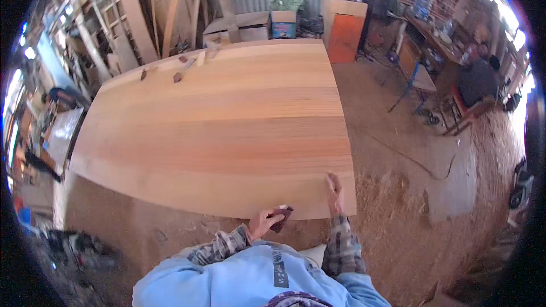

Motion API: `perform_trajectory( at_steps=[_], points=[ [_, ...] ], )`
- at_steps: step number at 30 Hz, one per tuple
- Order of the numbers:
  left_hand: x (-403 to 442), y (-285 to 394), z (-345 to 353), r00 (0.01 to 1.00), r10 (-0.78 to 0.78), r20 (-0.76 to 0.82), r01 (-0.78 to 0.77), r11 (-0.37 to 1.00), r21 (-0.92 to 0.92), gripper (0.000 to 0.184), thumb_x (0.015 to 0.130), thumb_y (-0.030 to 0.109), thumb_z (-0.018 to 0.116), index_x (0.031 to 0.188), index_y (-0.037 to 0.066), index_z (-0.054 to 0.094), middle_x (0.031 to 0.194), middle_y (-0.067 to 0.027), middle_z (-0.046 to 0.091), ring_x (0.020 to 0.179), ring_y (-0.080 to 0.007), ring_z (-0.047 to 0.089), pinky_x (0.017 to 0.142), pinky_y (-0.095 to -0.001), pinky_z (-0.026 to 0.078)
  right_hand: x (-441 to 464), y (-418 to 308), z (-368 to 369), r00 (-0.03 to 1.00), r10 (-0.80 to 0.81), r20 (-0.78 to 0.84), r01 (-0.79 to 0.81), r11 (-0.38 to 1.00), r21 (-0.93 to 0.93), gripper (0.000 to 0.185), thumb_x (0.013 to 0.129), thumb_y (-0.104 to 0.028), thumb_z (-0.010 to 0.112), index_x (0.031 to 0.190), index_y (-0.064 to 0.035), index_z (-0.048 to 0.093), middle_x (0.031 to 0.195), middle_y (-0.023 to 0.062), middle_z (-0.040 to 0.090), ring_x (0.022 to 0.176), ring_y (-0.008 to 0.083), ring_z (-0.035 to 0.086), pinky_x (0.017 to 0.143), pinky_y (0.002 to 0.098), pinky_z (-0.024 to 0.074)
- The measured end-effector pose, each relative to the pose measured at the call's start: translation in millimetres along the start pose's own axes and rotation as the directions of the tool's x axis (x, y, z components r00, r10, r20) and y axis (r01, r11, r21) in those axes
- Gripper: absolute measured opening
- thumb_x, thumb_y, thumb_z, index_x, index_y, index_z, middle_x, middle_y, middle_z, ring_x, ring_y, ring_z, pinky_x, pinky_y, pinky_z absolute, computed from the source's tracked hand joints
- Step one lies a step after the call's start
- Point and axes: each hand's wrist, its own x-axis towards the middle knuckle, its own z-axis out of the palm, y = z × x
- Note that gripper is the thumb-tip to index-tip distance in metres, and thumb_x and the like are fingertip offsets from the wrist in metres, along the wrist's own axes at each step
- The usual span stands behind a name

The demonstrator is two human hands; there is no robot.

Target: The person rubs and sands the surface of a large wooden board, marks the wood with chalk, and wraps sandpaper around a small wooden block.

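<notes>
A large pale and reddish wooden panel lies flat in front of me. At its near edge my left hand is closed on a dark brown piece of sandpaper, which hangs by the panel's edge. My right hand is over the panel's near right corner, seen from its side; its fingers point away from me and are blurred, so I cannot make out how they are held.
Small dark pieces and a small wood block lie on the panel's far left part. Boards lean at the back left. An orange cabinet stands behind; a chair and a workbench are at right.
</notes>
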Motion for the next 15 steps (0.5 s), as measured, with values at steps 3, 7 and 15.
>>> perform_trajectory(
  at_steps=[3, 7, 15],
  points=[
    [26.3, 44.8, 65.6, 0.997, 0.067, 0.030, -0.064, 0.995, -0.079, 0.034, 0.093, 0.012, 0.062, 0.126, 0.002, 0.059, 0.100, -0.0058, 0.070, 0.093, -0.0125, 0.064, 0.082, -0.0275, 0.050, -49.1, -35.7, -37.4, 0.923, 0.086, 0.376, -0.184, 0.955, 0.231, 0.040, 0.099, -0.026, 0.054, 0.127, 0.0010, 0.056, 0.117, 0.0084, 0.063, 0.107, 0.0173, 0.059, 0.095, 0.0303, 0.0455],
    [88.7, 53.0, 215.9, 0.932, 0.271, 0.241, -0.156, 0.899, -0.408, 0.064, 0.090, 0.009, 0.066, 0.147, 0.008, 0.037, 0.113, -0.0073, 0.068, 0.106, -0.0160, 0.063, 0.093, -0.0308, 0.049, -108.3, -62.8, -153.3, 0.918, 0.187, 0.349, -0.277, 0.934, 0.228, 0.036, 0.099, -0.026, 0.052, 0.121, 0.0022, 0.060, 0.113, 0.0063, 0.064, 0.098, 0.0155, 0.060, 0.089, 0.0306, 0.0471],
    [141.8, 72.6, 420.1, 0.826, 0.122, 0.550, 0.093, 0.933, -0.347, 0.047, 0.089, 0.012, 0.069, 0.131, 0.001, 0.051, 0.110, -0.0074, 0.069, 0.100, -0.0122, 0.063, 0.089, -0.0293, 0.050, -115.9, -74.4, -393.8, 0.974, 0.226, 0.023, -0.218, 0.958, -0.187, 0.030, 0.098, -0.024, 0.055, 0.100, 0.0029, 0.069, 0.091, 0.0034, 0.068, 0.085, 0.0110, 0.060, 0.079, 0.0280, 0.0475]
  ],
)
